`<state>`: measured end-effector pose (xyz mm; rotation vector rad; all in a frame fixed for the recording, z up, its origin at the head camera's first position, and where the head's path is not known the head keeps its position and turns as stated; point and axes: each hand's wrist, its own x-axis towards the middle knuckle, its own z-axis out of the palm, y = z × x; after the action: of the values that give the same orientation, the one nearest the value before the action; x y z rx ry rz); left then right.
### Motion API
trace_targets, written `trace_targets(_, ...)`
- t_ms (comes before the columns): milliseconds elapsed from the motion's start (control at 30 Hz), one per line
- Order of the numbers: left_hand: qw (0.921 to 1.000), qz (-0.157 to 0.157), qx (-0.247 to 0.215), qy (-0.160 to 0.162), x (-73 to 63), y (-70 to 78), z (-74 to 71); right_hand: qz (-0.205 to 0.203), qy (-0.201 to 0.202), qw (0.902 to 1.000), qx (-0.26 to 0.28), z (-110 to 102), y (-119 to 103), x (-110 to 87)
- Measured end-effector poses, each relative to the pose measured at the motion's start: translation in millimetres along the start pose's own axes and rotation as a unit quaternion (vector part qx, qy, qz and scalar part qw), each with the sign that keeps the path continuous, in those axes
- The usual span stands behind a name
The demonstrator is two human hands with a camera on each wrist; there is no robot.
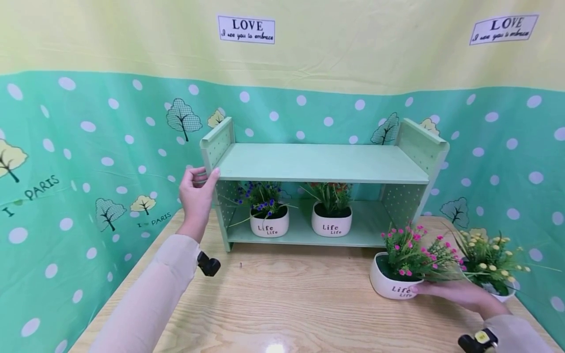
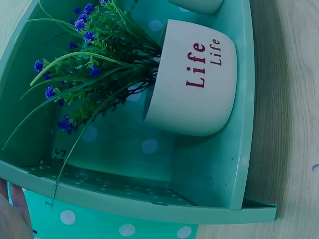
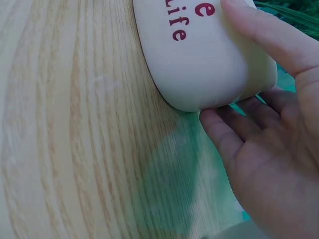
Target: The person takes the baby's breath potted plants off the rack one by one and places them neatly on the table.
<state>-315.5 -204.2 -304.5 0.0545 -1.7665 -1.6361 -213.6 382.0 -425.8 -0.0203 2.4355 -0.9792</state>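
A pale green two-tier shelf stands against the curtain. My left hand holds its left side panel, thumb at the front edge; in the left wrist view only part of that hand shows. On the lower tier sit two white flower pots, one with blue flowers and one with orange flowers. At the front right my right hand grips a white pot of pink flowers. Up close in the right wrist view, the thumb lies on the lettered face of this pot, fingers against its end.
A pot of yellow flowers stands at the right, partly behind my right hand. Wood-grain table lies under everything. A polka-dot curtain encloses the back and both sides.
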Motion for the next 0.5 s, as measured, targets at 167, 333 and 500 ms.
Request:
trace_targets(167, 1.0, -0.003, -0.001, -0.002, -0.6, 2.1, 0.1, -0.002, -0.002, 0.9999, 0.013, 1, -1, -1.2)
trace_targets(333, 1.0, -0.006, -0.002, -0.006, -0.9, 2.7, 0.5, -0.008, -0.007, 0.9995, 0.031, 0, 1, -3.5)
trace_targets(500, 1.0, -0.007, -0.003, -0.005, -0.3, 1.6, -0.3, -0.034, -0.001, 0.9992, 0.022, -5, 2, -11.3)
